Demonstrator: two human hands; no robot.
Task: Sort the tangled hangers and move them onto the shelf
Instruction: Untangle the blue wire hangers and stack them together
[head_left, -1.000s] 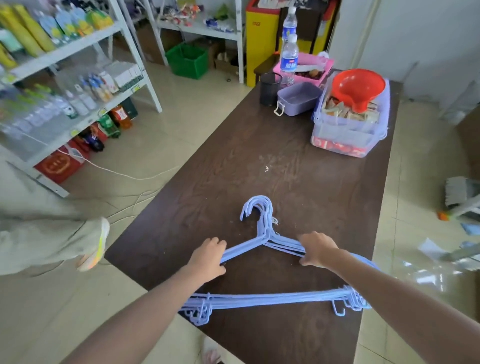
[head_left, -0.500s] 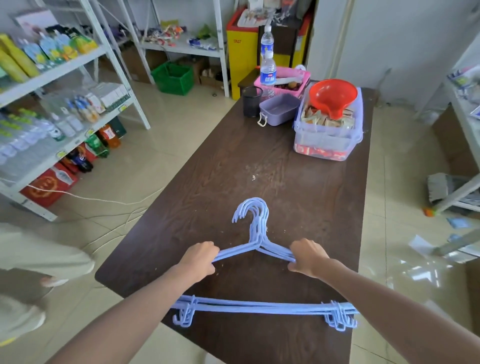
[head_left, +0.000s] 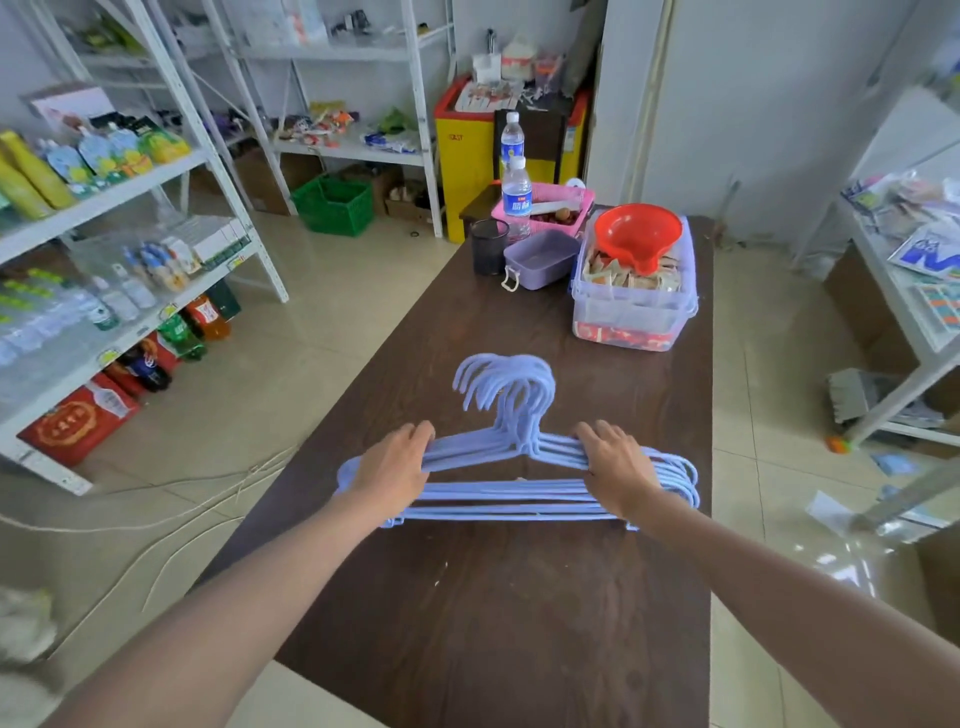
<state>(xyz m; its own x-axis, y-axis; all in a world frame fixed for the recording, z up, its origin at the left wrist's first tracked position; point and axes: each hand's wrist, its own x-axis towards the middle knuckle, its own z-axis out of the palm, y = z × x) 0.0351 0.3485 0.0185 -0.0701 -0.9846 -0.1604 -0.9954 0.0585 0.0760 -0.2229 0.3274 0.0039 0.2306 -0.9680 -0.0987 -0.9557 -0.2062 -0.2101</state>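
A stack of several light-blue hangers is held over the middle of the dark brown table, hooks pointing away from me. My left hand is shut on the stack's left shoulder. My right hand is shut on the right shoulder. The hooks fan out slightly above the hands. A white metal shelf with bottles and pouches stands at the left.
At the table's far end stand a clear box with a red funnel, a purple tub, a black cup and water bottles. Cables lie on the floor at left. Another shelf is at right.
Both hands have gathered the hangers into a tighter bundle and moved them farther along the table, away from its near edge. The camera view has tilted up.
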